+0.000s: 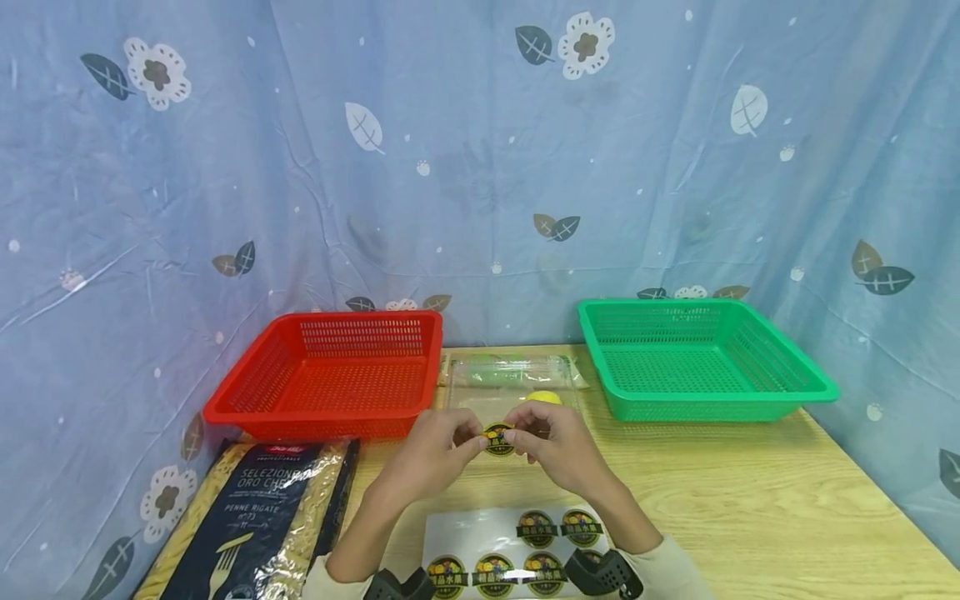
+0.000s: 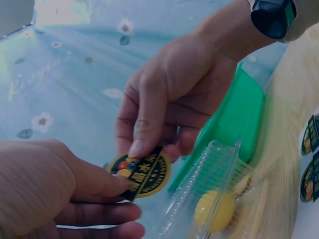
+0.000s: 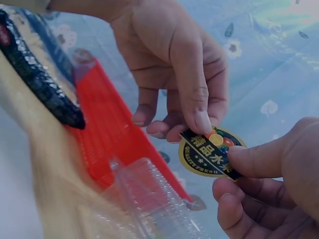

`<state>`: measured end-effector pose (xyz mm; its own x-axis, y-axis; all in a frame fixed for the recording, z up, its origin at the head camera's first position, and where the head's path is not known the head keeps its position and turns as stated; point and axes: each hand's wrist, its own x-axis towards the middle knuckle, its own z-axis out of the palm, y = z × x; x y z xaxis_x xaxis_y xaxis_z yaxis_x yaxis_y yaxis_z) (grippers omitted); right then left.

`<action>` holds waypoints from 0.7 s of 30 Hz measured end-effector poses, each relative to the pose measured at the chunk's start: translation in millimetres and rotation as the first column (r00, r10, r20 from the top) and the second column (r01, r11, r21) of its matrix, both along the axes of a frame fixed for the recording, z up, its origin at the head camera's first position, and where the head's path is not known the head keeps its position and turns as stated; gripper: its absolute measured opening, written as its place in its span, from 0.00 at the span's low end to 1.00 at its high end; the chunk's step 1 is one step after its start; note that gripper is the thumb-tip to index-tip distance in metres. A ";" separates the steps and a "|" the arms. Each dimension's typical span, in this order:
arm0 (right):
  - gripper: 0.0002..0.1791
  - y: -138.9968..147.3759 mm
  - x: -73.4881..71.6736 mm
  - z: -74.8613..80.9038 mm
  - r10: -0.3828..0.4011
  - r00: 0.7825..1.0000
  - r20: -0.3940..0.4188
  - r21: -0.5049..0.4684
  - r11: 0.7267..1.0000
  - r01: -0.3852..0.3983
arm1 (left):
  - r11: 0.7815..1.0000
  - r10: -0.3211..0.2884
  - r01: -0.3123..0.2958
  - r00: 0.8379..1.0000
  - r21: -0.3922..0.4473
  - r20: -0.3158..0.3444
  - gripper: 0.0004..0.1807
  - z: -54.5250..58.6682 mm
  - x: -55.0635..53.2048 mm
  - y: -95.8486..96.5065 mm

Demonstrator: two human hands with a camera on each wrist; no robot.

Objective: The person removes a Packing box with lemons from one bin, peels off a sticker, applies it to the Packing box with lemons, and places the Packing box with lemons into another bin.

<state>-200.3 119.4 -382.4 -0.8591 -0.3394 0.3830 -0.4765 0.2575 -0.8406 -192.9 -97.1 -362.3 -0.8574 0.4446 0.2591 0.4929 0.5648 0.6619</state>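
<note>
A round black-and-gold fruit sticker (image 1: 498, 442) is stretched between both hands, above the table. The left hand (image 1: 438, 450) pinches its left edge between thumb and fingers, and the right hand (image 1: 558, 446) pinches its right edge. Both wrist views show the printed face of the sticker (image 3: 212, 152) with fruit pictures and lettering. Just beyond the hands lies a clear plastic box (image 1: 480, 375) with a yellow fruit (image 2: 215, 210) in it; the hands partly hide the box. Below the wrists, a white sheet (image 1: 465, 533) carries several more such stickers (image 1: 537, 528).
A red basket (image 1: 360, 408) stands at the back left and a green basket (image 1: 705, 408) at the back right. Penne bags (image 1: 255, 517) lie at the left front. Behind the table (image 1: 712, 500) hangs a blue patterned curtain (image 1: 480, 167).
</note>
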 end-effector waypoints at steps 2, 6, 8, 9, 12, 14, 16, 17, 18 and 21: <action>0.04 -0.4 -2.7 0.6 -0.031 0.999 -0.014 -0.010 0.999 0.031 | 0.999 0.025 -0.025 1.000 0.032 -0.005 0.04 -0.6 -2.9 2.9; 0.03 -0.2 -9.1 0.9 -0.111 0.992 -0.054 -0.039 0.993 0.109 | 0.992 0.067 -0.065 0.998 0.112 -0.020 0.04 -1.3 -10.3 9.8; 0.03 -0.1 -12.7 0.5 -0.158 0.985 -0.076 -0.049 0.987 0.154 | 0.988 0.076 -0.070 0.997 0.137 -0.033 0.04 -1.8 -14.9 13.2; 0.03 -0.3 -14.5 0.3 -0.180 0.980 -0.085 -0.054 0.983 0.175 | 0.987 0.079 -0.074 0.996 0.143 -0.033 0.04 -1.9 -17.0 14.9; 0.05 -2.0 -20.1 0.7 -0.238 0.964 -0.117 -0.064 0.971 0.232 | 0.984 0.089 -0.083 0.995 0.160 -0.034 0.03 -2.1 -23.1 19.5; 0.06 -3.5 -24.7 1.2 -0.264 0.955 -0.138 -0.068 0.964 0.257 | 0.980 0.109 -0.103 0.994 0.173 -0.030 0.02 -2.5 -27.1 21.8; 0.06 -4.5 -29.4 1.4 -0.284 0.948 -0.146 -0.072 0.958 0.276 | 0.975 0.135 -0.127 0.990 0.184 -0.032 0.01 -2.9 -31.3 23.6; 0.06 -4.7 -31.9 1.1 -0.293 0.945 -0.148 -0.074 0.956 0.285 | 0.972 0.148 -0.140 0.988 0.187 -0.031 0.01 -3.4 -33.5 24.5; 0.07 -4.8 -34.2 0.8 -0.300 0.943 -0.143 -0.075 0.954 0.292 | 0.971 0.158 -0.151 0.987 0.186 -0.028 0.00 -4.0 -35.5 25.0; 0.08 -4.1 -40.3 0.0 -0.316 0.939 -0.134 -0.071 0.949 0.309 | 0.968 0.174 -0.166 0.984 0.189 -0.025 0.02 -5.4 -42.3 27.2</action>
